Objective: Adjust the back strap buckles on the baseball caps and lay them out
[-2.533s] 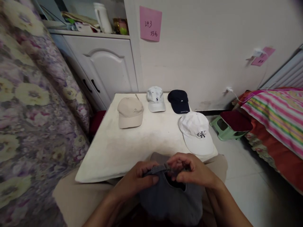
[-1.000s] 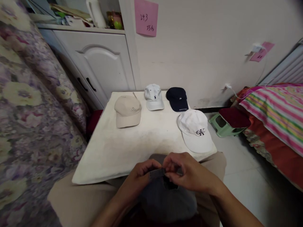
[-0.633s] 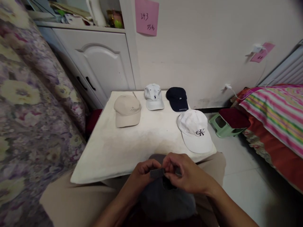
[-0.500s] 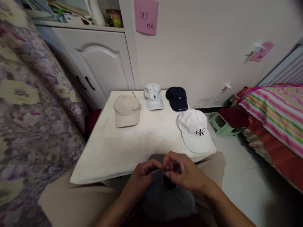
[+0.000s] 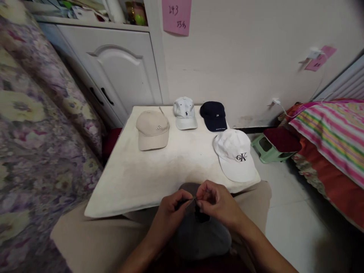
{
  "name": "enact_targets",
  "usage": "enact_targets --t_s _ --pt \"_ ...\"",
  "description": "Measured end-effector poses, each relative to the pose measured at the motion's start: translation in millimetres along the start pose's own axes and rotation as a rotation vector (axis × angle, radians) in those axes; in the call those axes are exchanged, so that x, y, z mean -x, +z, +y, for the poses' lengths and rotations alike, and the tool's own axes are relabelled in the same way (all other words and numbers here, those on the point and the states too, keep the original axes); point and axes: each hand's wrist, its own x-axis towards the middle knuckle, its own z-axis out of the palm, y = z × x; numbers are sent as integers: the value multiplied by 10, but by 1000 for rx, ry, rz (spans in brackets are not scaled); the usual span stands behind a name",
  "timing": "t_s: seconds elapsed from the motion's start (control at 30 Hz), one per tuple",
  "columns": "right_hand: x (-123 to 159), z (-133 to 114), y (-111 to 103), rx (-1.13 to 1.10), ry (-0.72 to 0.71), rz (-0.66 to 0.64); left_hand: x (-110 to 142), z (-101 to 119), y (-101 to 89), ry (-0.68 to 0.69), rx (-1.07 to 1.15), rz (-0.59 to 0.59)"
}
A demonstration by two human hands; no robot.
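A dark grey baseball cap [image 5: 203, 239] rests on my lap at the table's near edge, its back opening and strap facing up. My left hand [image 5: 172, 212] pinches one end of the strap between thumb and fingers. Right beside it, my right hand [image 5: 217, 203] pinches the strap's other side, fingertips almost touching the left ones. The small fastening between them is too dark and covered to make out. Closest on the table is a white cap [image 5: 234, 155] with "CK" lettering, beyond my right hand.
On the cream-covered table [image 5: 127, 178] sit a beige cap [image 5: 152, 131], a pale blue cap [image 5: 184, 113] and a navy cap [image 5: 214, 115]. A green stool [image 5: 265, 151] and a bed [image 5: 335, 136] stand right; a floral curtain [image 5: 42, 132] hangs left.
The view has tilted slightly. My left hand's strap end has turned and come closer to the right fingertips; both hands keep their pinch on the cap's strap.
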Motion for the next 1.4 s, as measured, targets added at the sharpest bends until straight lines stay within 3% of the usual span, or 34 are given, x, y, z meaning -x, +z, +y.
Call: enact_targets --t_s 0.17,0.3,0.5,0.67,0.8,0.97,1.17,1.4 --pt "-93 186 -13 -469 81 -162 -58 -111 -26 -88 216 -77" --pt "-119 258 23 -619 80 -131 -73 -140 -4 -112 365 -117" --pt "-67 175 -47 -307 -79 -184 -79 -128 13 -145 381 -78" --pt "-68 143 -101 -283 -18 -238 -73 -144 -9 -151 357 -105" --pt "-76 137 -120 -220 -9 -208 -61 -129 -22 -150 336 -107" --pt "-52 73 -185 -91 2 -310 -58 -95 -24 -155 293 -140" --pt "-49 10 -221 183 -217 -288 -83 -73 -42 -118 220 -177" --pt "-75 85 -164 275 -285 -281 -131 -31 -85 -54 57 -214"
